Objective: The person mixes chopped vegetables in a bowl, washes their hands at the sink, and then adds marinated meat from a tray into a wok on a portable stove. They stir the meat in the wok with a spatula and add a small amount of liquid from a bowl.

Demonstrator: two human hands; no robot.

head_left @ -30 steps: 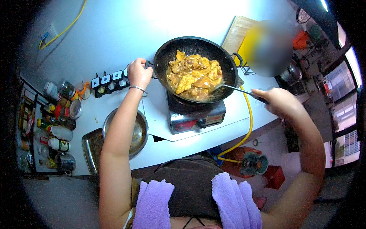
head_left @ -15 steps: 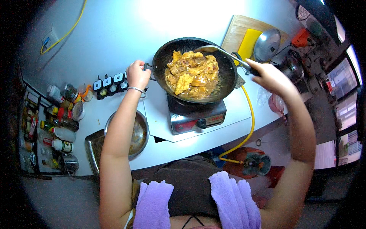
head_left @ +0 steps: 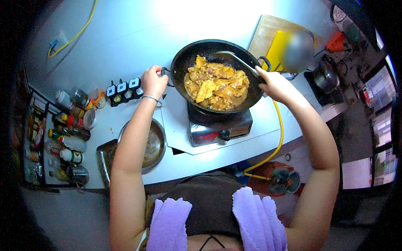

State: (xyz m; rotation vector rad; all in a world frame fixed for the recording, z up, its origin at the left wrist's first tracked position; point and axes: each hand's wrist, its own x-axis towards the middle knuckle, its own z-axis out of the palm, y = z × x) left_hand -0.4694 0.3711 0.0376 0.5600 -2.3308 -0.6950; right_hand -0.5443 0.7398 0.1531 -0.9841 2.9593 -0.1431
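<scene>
Here left fingers [head_left: 156,68] clamp the wok's [head_left: 184,58] handle [head_left: 166,70], and right fingers [head_left: 261,72], opposite, clasp a utensil [head_left: 242,62].

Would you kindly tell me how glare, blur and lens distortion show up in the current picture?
Head view: strong glare washes out the wall behind the wok; head view: the food looks fairly clear, but a round patch beside the yellow board is too blurred to identify; head view: the counter has a bowed front edge, and the corners fall to black.
</scene>
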